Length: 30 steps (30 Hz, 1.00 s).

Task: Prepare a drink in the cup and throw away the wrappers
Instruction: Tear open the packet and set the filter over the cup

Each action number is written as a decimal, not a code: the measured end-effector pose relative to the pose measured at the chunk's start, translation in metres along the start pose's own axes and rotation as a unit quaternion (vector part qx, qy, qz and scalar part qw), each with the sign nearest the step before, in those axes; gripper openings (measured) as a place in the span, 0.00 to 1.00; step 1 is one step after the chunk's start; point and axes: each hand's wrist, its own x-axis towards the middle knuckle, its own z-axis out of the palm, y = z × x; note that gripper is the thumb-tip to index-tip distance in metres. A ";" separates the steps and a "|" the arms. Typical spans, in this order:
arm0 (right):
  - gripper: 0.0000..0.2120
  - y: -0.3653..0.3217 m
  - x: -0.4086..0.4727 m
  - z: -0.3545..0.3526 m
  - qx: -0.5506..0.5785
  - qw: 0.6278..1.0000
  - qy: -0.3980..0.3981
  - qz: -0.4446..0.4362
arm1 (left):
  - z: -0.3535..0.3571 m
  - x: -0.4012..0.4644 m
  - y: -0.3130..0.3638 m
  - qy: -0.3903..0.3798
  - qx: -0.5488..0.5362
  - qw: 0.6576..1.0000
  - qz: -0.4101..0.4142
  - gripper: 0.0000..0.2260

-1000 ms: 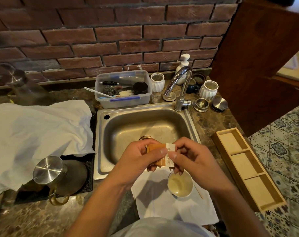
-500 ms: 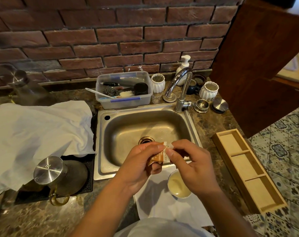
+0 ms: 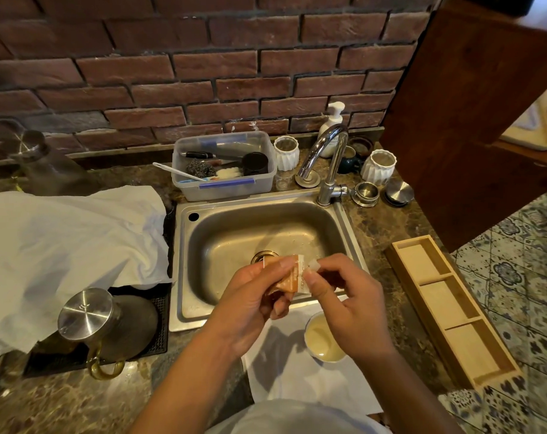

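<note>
A small orange and white sachet [image 3: 292, 277] is pinched between both hands above the front edge of the sink. My left hand [image 3: 250, 296] grips its orange body. The thumb and fingers of my right hand [image 3: 344, 296] hold its white end. Below my right hand a small pale cup [image 3: 320, 339] with light liquid in it stands on a white napkin [image 3: 297, 371] on the counter; the hand hides part of the cup.
The steel sink [image 3: 259, 239] and tap [image 3: 328, 158] lie ahead. A white cloth [image 3: 65, 245] and a steel kettle [image 3: 90, 321] are at left. A plastic tub [image 3: 225, 183] sits behind the sink. A wooden tray [image 3: 447, 308] with three compartments is at right.
The hands have twisted the sachet; its orange part is now crumpled and tilted, and both hands have shifted slightly up over the sink edge. The cup has stayed put.
</note>
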 end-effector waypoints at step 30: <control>0.10 -0.009 0.017 -0.027 0.072 0.963 -0.245 0.090 | -0.010 -0.007 0.009 -0.036 0.204 0.978 0.031 0.07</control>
